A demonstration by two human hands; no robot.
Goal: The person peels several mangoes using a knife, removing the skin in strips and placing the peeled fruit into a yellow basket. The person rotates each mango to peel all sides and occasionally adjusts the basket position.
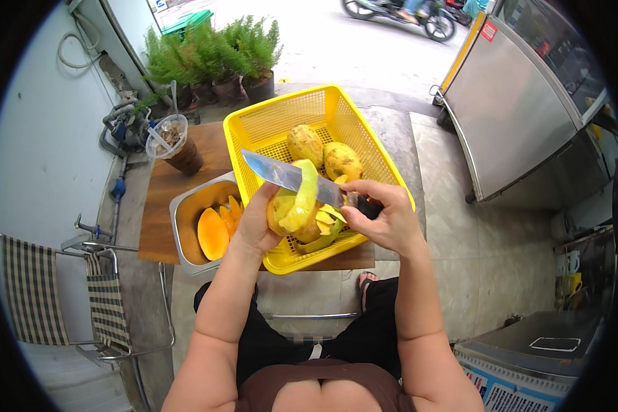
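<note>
My left hand holds a partly peeled mango over the near end of a yellow plastic basket. In my right hand is a large knife with a dark handle; its blade lies across the top of the mango, tip pointing up and left. A strip of green-yellow peel hangs over the blade and the fruit. Two unpeeled mangoes lie farther back in the basket, with peel pieces below my hands. To the left, a metal pan holds an orange mango piece and several slices.
A plastic cup of dark iced drink stands at the back left of the wooden table. Potted plants are beyond it. A metal cart stands at right, a folding chair at left. A motorbike is on the street.
</note>
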